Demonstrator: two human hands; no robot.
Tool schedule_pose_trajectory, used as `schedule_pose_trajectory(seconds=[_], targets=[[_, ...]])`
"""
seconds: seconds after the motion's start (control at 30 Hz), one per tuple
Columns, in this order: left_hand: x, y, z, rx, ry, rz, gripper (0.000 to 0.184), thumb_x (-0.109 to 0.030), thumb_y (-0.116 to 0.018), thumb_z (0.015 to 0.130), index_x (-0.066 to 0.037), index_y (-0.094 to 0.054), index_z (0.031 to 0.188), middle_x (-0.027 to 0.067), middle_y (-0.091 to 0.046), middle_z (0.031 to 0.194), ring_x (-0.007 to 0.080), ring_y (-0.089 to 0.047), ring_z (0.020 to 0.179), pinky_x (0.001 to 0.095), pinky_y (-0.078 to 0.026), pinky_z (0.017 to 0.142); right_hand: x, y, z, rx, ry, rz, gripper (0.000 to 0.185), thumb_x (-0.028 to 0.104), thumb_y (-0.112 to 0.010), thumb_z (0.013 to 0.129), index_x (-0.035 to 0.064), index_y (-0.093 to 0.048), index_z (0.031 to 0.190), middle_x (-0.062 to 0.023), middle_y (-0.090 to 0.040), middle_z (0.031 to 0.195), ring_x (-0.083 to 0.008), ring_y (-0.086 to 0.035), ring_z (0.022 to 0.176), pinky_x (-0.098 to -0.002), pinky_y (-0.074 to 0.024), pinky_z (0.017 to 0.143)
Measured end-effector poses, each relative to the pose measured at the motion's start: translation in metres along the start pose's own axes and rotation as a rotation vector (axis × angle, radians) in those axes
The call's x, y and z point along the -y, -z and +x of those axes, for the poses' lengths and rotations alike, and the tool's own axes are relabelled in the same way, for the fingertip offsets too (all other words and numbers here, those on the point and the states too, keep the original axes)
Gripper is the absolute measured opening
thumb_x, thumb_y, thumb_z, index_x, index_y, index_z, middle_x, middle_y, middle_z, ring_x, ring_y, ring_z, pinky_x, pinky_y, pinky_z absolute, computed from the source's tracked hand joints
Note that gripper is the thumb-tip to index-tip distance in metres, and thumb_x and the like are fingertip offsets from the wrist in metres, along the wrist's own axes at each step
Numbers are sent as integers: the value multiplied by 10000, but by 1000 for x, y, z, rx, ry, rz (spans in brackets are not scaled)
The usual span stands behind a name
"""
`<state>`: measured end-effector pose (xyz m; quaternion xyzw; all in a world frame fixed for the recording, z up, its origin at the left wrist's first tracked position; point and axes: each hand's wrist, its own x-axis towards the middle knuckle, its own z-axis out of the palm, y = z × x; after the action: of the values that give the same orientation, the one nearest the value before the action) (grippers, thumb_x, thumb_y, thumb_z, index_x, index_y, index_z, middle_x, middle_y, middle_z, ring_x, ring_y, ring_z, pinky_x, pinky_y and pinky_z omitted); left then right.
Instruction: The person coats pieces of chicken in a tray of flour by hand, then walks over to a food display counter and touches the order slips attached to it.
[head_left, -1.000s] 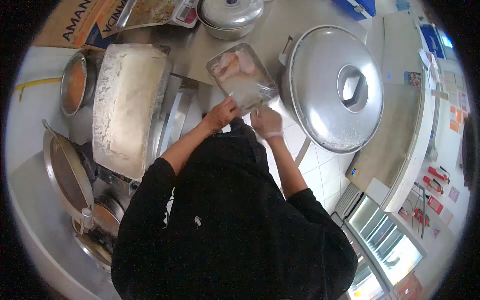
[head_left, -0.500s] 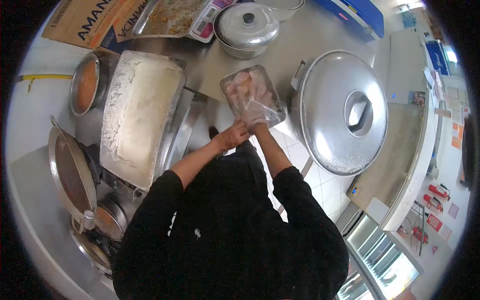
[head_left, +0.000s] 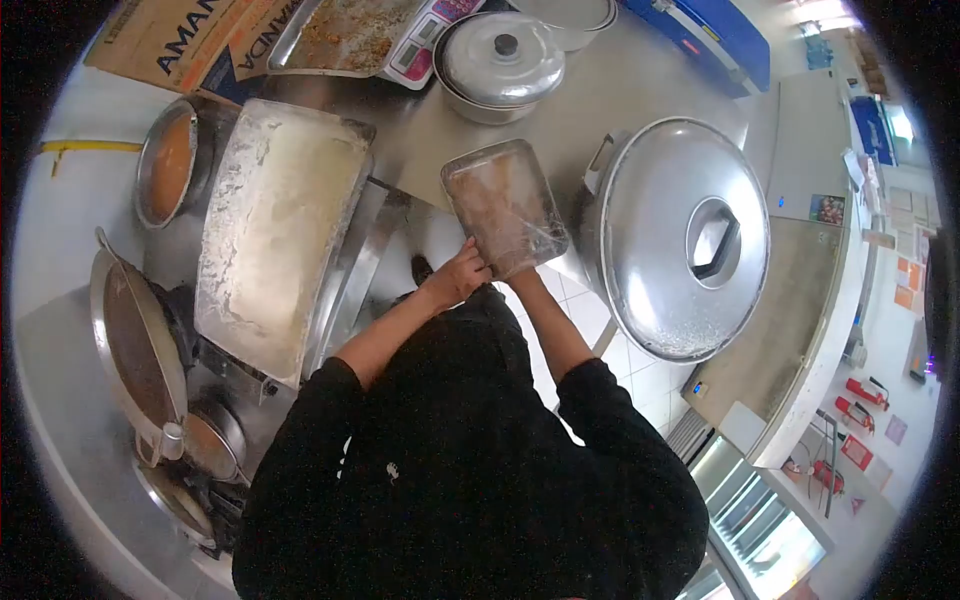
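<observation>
A rectangular metal tray [head_left: 548, 171] rests at the near edge of the steel table, with a clear plastic bag or film over it and pale pieces, blurred, inside. My left hand [head_left: 460, 276] pinches the plastic at the tray's near left corner. My right hand [head_left: 507, 262] reaches in under the plastic at the near side; its fingers are hidden beneath the film and blurred.
A large lidded pot [head_left: 650, 240] stands right of the tray, a smaller lidded pot [head_left: 490, 80] behind it. At the left are a flour-dusted tray [head_left: 280, 230], a pan of orange liquid [head_left: 170, 165] and a wok [head_left: 140, 340]. A scale [head_left: 412, 55] sits at the back.
My right hand has gone from the tray's near edge to under the plastic. The pale pieces, clear before, now look blurred. The view has shifted, so the table shows lower in the frame.
</observation>
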<state>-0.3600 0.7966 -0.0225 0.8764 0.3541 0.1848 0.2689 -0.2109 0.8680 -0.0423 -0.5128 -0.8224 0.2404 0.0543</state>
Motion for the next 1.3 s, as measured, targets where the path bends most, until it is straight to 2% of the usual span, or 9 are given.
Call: schedule_pose_trajectory(seconds=[0.23,0.3,0.4,0.53,0.9,1.03,1.17,1.23,1.3], targets=[[-2,5,-4,-145,5,-9,151,-8,-543,722,-31,-609,856,119,-568,786,317,-555,953,532,-240,1137,8,1,-33,-85,65,-142,577,204,-665,738,86,-500,1279,-211,-481,1301,-393,-400,1246,-473,-295,1047],[3,7,-8,-125,47,10,70,-24,-538,734,-31,-586,785,121,-555,745,318,-556,910,516,-277,1123,13,-3,-16,-214,87,-223,525,188,-565,824,80,-459,1327,-207,-555,1230,-334,-573,1084,-432,-465,886],[14,7,-19,-200,138,111,63,-83,-531,786,-42,-579,782,118,-556,766,288,-563,906,470,-338,1094,67,62,-1,29,-41,-143,537,185,-575,822,49,-447,1326,-216,-610,1119,-367,-628,949,-439,-503,813],[12,29,-28,-293,195,144,63,-81,-525,779,-38,-567,761,120,-560,773,292,-566,889,434,-381,1056,49,12,20,-22,10,-88,527,200,-576,839,37,-447,1323,-227,-635,1022,-379,-641,892,-466,-501,786],[-25,39,-42,-199,224,237,118,-152,-551,799,-54,-616,817,95,-629,828,257,-623,861,384,-539,580,87,68,0,312,150,-246,355,227,-539,871,136,-570,1213,-235,-635,1064,-407,-627,949,-481,-491,800],[-9,15,-25,-149,272,259,124,-129,-557,792,-65,-659,766,116,-651,809,295,-655,768,406,-541,598,37,69,18,354,209,-275,323,318,-574,828,100,-648,1054,-204,-655,1025,-381,-637,920,-469,-493,787],[-6,21,-23,-97,281,293,92,-140,-591,751,-70,-645,726,126,-637,754,283,-642,735,423,-535,608,-10,102,39,839,313,-344,384,394,-611,780,47,-676,931,-146,-682,914,-324,-641,812,-434,-497,731],[1,17,-28,-184,261,242,152,-155,-559,793,-70,-656,714,140,-642,735,314,-648,709,443,-527,613,-99,78,44,655,690,-305,284,279,-652,779,19,-649,893,-127,-663,824,-269,-607,691,-385,-494,651],[23,-19,-28,-313,319,138,193,-191,-555,816,-84,-649,686,151,-634,711,312,-644,694,448,-519,624,59,196,17,793,-278,471,154,120,-659,773,8,-630,874,-107,-631,762,-195,-587,689,-321,-487,632]])
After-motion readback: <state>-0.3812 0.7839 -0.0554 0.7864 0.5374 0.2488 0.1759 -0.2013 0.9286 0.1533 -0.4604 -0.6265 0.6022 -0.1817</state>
